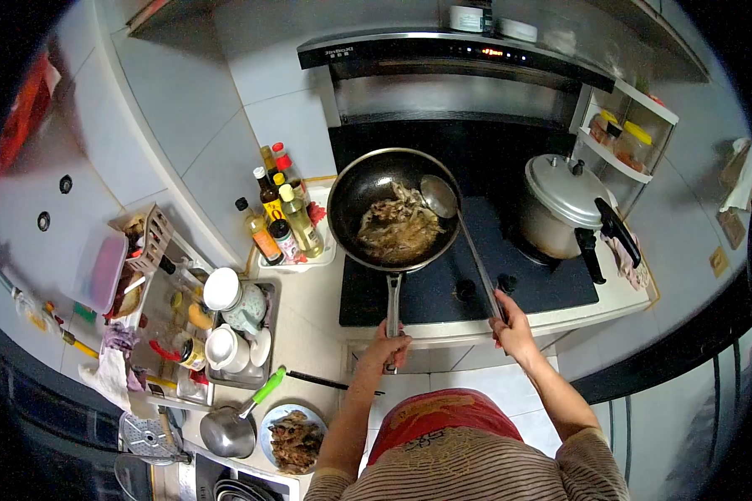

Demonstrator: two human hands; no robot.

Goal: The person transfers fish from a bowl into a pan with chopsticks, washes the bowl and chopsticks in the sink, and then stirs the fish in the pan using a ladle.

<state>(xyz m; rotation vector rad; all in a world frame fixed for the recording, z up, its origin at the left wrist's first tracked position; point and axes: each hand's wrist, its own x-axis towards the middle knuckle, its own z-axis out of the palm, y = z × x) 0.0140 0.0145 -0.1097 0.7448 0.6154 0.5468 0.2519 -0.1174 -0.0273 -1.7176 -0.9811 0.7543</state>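
Observation:
My left hand [384, 349] is wrapped round the handle of a dark wok [351, 213], which is over the left part of the black stove [485, 267]. Brown pieces of food [399, 225] lie in the wok with some liquid. A long metal ladle [439, 197] has its bowl inside the wok at the right, above the food. The ladle's handle slants down to my right hand [511, 326], whose fingers are closed round its end.
A pressure cooker [564, 209] stands on the stove's right side. Sauce bottles [292, 213] crowd a tray left of the wok. Nearer, at the left, are a plate of browned food [296, 438], a metal pan [228, 432] and stacked cups [226, 346]. A range hood [459, 52] hangs behind.

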